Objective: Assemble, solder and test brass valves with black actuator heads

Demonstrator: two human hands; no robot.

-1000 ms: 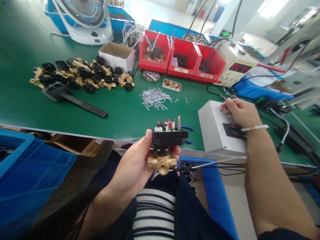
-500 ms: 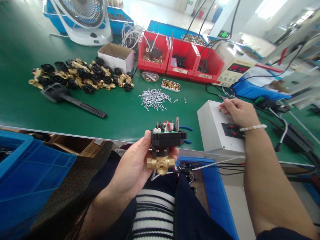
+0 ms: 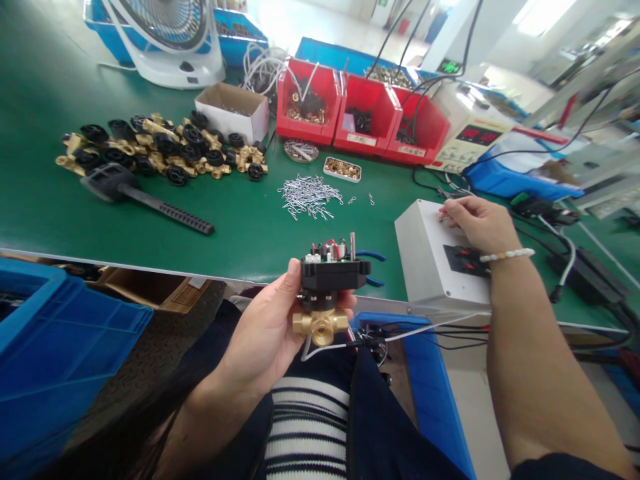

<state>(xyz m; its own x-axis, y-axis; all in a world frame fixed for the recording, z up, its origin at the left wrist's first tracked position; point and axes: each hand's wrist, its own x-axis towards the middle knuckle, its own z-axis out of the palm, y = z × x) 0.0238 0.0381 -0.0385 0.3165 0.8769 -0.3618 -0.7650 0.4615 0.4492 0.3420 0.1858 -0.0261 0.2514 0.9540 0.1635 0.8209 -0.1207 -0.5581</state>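
My left hand (image 3: pixel 265 327) is wrapped round a motorized brass valve (image 3: pixel 323 320), held upright above my lap near the table's front edge. Its black actuator housing (image 3: pixel 334 275) is uncovered on top, showing a circuit board, a red wire and an upright metal shaft. A white cable hangs from below it and runs to the right. My right hand (image 3: pixel 483 223), with a beaded bracelet at the wrist, rests over a grey control box (image 3: pixel 425 260). Thumb and forefinger pinch a small toggle switch (image 3: pixel 442 217) on its face, partly hidden by the fingers.
Brass valve bodies with black collars (image 3: pixel 165 147) are heaped at left behind a black mallet (image 3: pixel 150 203). Cotter pins (image 3: pixel 309 197) lie mid-table, near a small tray of brass parts (image 3: pixel 343 169). Red bins (image 3: pixel 363 113), a power supply (image 3: pixel 467 137) and a fan (image 3: pixel 175 67) stand behind. Blue-handled pliers (image 3: pixel 375 256) lie behind the valve.
The valve in my left hand has shifted very slightly left, and its shaft appears a little higher. The power supply's display reads differently. My right hand stays at the switch.
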